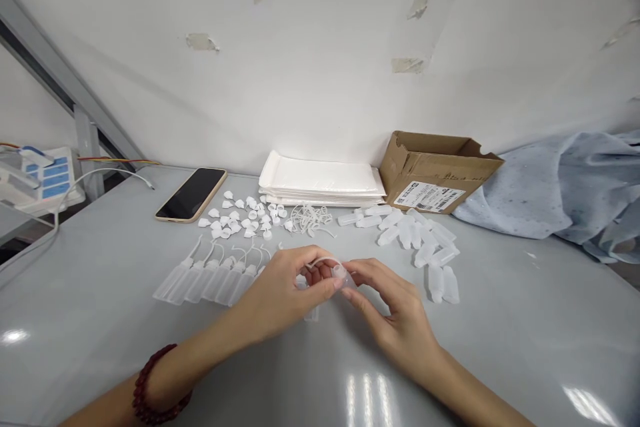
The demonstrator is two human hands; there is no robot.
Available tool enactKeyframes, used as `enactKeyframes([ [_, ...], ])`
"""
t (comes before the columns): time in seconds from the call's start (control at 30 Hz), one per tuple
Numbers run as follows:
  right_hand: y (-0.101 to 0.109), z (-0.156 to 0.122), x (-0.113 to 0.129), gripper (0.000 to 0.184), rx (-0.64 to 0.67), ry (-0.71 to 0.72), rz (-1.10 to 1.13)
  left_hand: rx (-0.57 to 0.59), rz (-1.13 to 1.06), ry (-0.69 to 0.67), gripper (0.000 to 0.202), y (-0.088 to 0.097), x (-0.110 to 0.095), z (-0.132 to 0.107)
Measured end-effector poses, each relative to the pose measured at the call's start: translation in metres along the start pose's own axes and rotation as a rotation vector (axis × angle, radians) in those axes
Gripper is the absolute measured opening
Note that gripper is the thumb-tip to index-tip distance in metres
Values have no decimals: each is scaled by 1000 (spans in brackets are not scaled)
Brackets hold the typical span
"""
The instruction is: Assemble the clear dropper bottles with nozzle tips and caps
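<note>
Between my two hands, above the grey table, is a small translucent plastic bottle [346,278] with its neck facing up toward me. A thin white strap [324,259] arches from the neck over the fingers of my left hand [287,283], which pinches at the neck with its thumb. My right hand [393,303] grips the bottle's body between thumb and fingers; part of the bottle is hidden. Left of my hands lies a row of bottles with straps [213,278], partly covered by my left hand. White caps [247,217], loose straps [311,218] and bare bottles [423,237] lie beyond.
A phone [193,195] lies at the back left. White padded envelopes [323,180] are stacked by the wall, beside an open cardboard box [440,170]. Light blue cloth [565,183] lies at the right. A power strip [53,177] with cables sits far left.
</note>
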State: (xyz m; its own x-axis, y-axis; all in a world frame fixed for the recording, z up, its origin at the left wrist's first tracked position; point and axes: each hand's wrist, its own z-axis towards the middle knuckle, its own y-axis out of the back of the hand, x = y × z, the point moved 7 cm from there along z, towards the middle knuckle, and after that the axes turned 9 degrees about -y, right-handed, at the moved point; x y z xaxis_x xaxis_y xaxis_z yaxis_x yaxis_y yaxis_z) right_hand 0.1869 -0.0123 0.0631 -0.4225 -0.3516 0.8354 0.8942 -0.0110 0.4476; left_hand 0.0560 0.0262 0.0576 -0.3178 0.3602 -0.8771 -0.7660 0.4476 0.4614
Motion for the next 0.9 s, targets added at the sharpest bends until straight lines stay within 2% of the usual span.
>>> enactKeyframes([
  [0.07,2,2,-8,19,-20,-126,76,-131,141,-121,21,8,-6,-1],
  [0.17,4,3,-21,18,-34,-359,238,-447,460,-479,45,21,-33,-14],
  [0.2,4,2,-25,20,-31,-433,286,-503,534,-595,47,20,-41,-20],
  [0.23,3,2,-28,22,-22,-497,327,-512,575,-682,47,17,-46,-24],
  [0.3,1,0,-31,27,-5,-579,380,-437,588,-749,41,10,-48,-25],
  [0.43,-2,-2,-33,31,20,-611,439,-259,524,-697,32,-4,-40,-18],
  [0.63,-5,-4,-30,29,20,-593,506,-195,488,-685,28,-11,-36,-16],
  [0.77,-5,-3,-29,33,20,-603,516,-167,473,-655,26,-11,-35,-16],
  [0.9,-6,-4,-29,32,25,-605,508,-142,443,-604,36,-11,-30,-15],
])
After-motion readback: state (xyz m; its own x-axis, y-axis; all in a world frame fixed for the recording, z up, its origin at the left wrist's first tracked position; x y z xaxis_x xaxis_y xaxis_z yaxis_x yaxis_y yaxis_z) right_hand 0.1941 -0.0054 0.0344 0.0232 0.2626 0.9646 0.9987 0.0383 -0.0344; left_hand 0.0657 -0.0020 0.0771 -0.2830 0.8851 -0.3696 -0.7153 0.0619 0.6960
